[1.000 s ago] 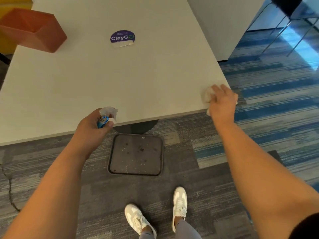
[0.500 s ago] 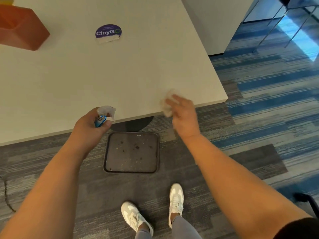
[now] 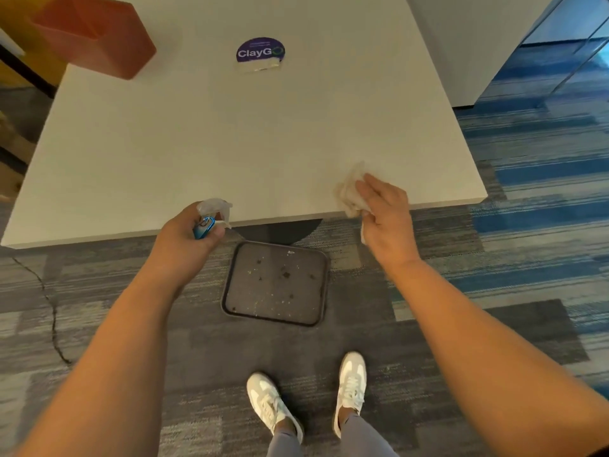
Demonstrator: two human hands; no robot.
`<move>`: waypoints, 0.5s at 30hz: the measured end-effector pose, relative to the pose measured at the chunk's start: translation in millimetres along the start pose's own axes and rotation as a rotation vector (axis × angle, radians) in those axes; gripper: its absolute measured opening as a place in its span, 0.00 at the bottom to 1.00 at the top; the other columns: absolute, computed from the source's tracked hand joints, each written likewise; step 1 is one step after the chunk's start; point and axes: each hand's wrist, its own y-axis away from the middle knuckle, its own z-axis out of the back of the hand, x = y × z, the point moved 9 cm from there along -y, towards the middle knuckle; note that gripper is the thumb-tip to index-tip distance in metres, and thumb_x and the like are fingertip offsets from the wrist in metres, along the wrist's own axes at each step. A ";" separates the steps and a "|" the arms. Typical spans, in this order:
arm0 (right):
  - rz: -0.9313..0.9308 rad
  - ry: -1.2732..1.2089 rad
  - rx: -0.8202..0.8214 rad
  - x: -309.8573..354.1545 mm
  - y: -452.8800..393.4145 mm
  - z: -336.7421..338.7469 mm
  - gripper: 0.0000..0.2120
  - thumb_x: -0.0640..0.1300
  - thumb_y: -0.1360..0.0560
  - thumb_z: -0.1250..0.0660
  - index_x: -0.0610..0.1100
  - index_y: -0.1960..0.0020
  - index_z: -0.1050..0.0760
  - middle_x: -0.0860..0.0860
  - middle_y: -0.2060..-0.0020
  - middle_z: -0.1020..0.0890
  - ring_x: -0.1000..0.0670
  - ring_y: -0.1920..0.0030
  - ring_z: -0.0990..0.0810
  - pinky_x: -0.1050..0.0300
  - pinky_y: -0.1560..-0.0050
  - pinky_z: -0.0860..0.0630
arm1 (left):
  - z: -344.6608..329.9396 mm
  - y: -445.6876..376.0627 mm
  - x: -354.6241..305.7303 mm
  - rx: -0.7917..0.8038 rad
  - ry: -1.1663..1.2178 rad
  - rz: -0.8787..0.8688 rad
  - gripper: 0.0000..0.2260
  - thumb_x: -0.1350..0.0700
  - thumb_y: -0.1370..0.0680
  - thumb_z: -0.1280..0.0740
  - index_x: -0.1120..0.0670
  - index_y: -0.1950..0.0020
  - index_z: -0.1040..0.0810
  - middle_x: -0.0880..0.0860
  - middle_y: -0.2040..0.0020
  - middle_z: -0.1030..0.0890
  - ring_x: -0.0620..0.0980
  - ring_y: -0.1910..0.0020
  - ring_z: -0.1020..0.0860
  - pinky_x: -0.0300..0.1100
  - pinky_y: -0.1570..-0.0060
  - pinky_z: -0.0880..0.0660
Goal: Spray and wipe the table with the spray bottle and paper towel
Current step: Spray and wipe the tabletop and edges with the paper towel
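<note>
A white square table [image 3: 230, 136] fills the upper half of the view. My left hand [image 3: 188, 239] grips a small spray bottle [image 3: 211, 216] with a clear nozzle and a blue part, held at the table's near edge. My right hand [image 3: 385, 216] presses a crumpled paper towel [image 3: 349, 192] onto the tabletop near the front right edge; part of the towel hangs below my palm, over the edge.
An orange box [image 3: 99, 34] stands at the table's far left corner. A round purple ClayGo sticker [image 3: 260, 52] lies at the far middle. A dirty dark tray [image 3: 276, 282] lies on the carpet under the table's edge, ahead of my white shoes [image 3: 273, 404].
My right hand slid the paper towel left along the front edge from the right corner, then back to the right a little. The left hand with the bottle stayed in place.
</note>
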 end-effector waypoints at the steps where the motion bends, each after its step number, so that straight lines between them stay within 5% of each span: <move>1: -0.032 0.072 -0.034 -10.3 -4.5 8.8 0.24 0.28 0.28 0.39 0.39 0.33 0.29 0.39 0.33 0.30 0.38 0.39 0.34 0.48 0.36 0.36 | 7.5 2.2 4.2 -0.015 0.012 0.012 0.13 0.56 0.20 0.33 0.42 0.39 0.23 0.42 0.38 0.22 0.45 0.38 0.25 0.53 0.35 0.28; 6: -0.228 0.338 -0.001 -36.1 -6.2 2.1 0.21 0.37 0.24 0.39 0.47 0.32 0.29 0.42 0.31 0.31 0.36 0.42 0.34 0.41 0.44 0.31 | 33.7 13.3 27.4 -0.070 0.044 0.072 0.13 0.56 0.20 0.34 0.40 0.39 0.23 0.43 0.39 0.22 0.40 0.44 0.25 0.47 0.43 0.28; 15: 0.097 0.094 0.171 99.8 5.6 -111.9 0.26 0.28 0.35 0.34 0.47 0.41 0.21 0.40 0.39 0.25 0.37 0.49 0.32 0.52 0.50 0.31 | 69.4 15.5 48.8 -0.093 0.058 0.077 0.12 0.57 0.20 0.33 0.43 0.41 0.22 0.41 0.42 0.22 0.41 0.45 0.23 0.41 0.51 0.29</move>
